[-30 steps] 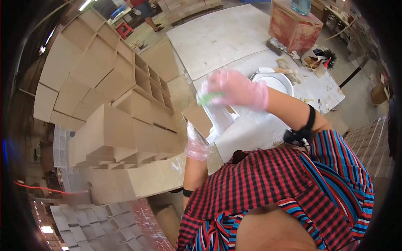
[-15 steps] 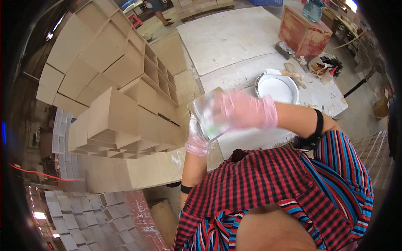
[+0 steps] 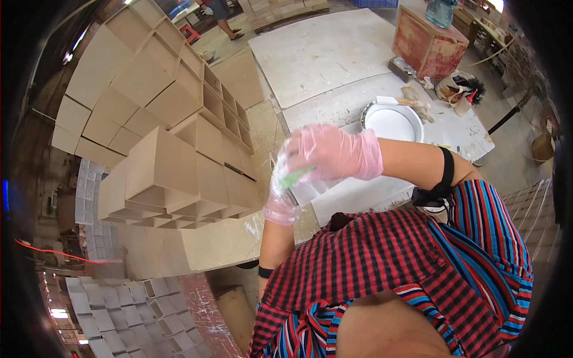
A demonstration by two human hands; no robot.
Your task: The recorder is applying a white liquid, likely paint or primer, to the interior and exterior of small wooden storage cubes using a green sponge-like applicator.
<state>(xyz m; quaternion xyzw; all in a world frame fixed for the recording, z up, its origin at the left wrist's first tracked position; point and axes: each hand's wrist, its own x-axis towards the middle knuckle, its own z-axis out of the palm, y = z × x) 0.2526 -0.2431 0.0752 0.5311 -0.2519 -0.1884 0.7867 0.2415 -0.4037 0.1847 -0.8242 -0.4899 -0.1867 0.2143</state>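
My right hand (image 3: 331, 152), in a thin clear glove, is closed round a green sponge (image 3: 296, 176). It presses the sponge against a small box (image 3: 310, 191) whose visible side looks whitish. From the near left, my gloved left hand (image 3: 280, 201) grips that box; my right hand covers much of it and some of the left fingers. To the right of my hands stands a round tub (image 3: 422, 132) of white paint (image 3: 391, 123). A flat brush (image 3: 412, 104) lies across its far rim.
Tall stacks of raw brown board boxes (image 3: 161, 161) rise close on the left. Whitish boxes (image 3: 119, 307) are piled lower left. A worn red crate (image 3: 427, 45) bearing a blue water jug (image 3: 440, 13) stands far right on the white board (image 3: 322, 56). Another person's legs (image 3: 224, 21) show far off.
My right hand has shifted slightly left and closer to my left hand, over the box. The sponge now shows more plainly. My left hand has barely moved.
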